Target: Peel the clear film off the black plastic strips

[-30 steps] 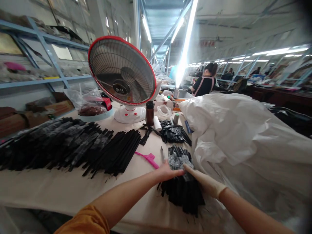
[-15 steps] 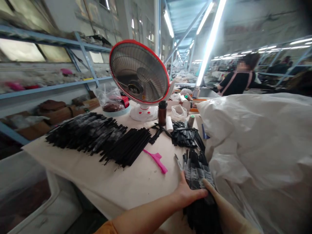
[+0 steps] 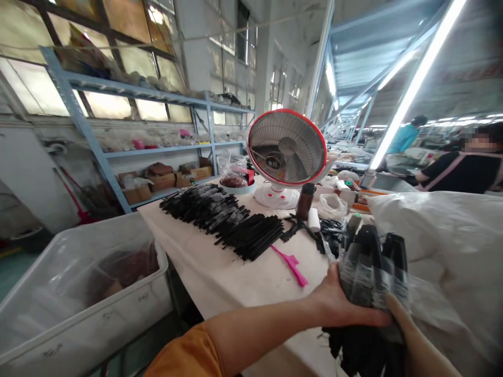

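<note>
A bundle of black strips (image 3: 369, 277), banded with clear wrap, is gripped from both sides at the right front of the table. My left hand (image 3: 346, 306) closes round its left side, thumb stretched across the front. On the right side my right hand (image 3: 412, 330) presses against it, most of its fingers hidden behind. A pointed metal blade (image 3: 327, 248) sticks up beside my left forefinger; whether my hand holds it is unclear. Behind the bundle lie more black strips (image 3: 330, 233), partly covered.
Rows of black strips (image 3: 208, 209) and a pink strip (image 3: 293, 264) lie on the table (image 3: 236, 285). Behind stand a red-rimmed fan heater (image 3: 286, 149), a brown bottle (image 3: 305, 201) and a white roll (image 3: 314, 220). White sheeting (image 3: 451, 235) is at right, a white bin (image 3: 98, 314) at left.
The view has turned left, showing more of the shelves and bin. Both hands keep hold of the bundle, which now looks raised closer and covers more of the strips behind it.
</note>
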### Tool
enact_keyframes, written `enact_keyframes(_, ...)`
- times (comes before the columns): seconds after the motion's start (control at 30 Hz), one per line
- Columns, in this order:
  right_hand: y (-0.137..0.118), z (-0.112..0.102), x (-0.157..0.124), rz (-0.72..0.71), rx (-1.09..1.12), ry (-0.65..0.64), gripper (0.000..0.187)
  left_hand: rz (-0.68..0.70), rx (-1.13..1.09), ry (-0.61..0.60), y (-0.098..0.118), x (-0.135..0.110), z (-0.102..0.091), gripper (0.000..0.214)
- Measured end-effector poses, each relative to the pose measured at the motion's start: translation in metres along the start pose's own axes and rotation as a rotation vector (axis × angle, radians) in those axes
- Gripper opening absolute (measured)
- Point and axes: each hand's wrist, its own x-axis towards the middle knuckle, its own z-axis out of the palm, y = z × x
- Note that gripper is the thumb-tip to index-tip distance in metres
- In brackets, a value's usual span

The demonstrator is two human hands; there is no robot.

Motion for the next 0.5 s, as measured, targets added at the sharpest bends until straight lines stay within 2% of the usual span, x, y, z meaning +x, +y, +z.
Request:
enact_keyframes(0.1,-0.009,0.044,0.003,0.044,0.004,0.079,0.051,0.031,0.030,-0.043,0.022,-0.005,-0.031,0.119)
enact_keyframes(0.2,-0.014,0.106,0.014,0.076,-0.007,0.102,0.056,0.057,-0.003,-0.030,0.028,-0.003,-0.077,0.115)
enact_keyframes(0.3,-0.015,0.184,0.026,0.083,0.036,0.028,0.058,0.086,-0.036,0.035,0.027,0.003,-0.142,0.113)
enact_keyframes(0.4,-0.006,0.264,0.046,0.045,0.108,-0.153,0.053,0.057,0.022,0.145,0.025,0.010,-0.217,0.114)
enact_keyframes(0.5,0.012,0.329,0.079,0.084,0.144,-0.299,0.047,-0.011,0.109,0.217,0.024,0.020,-0.289,0.111)
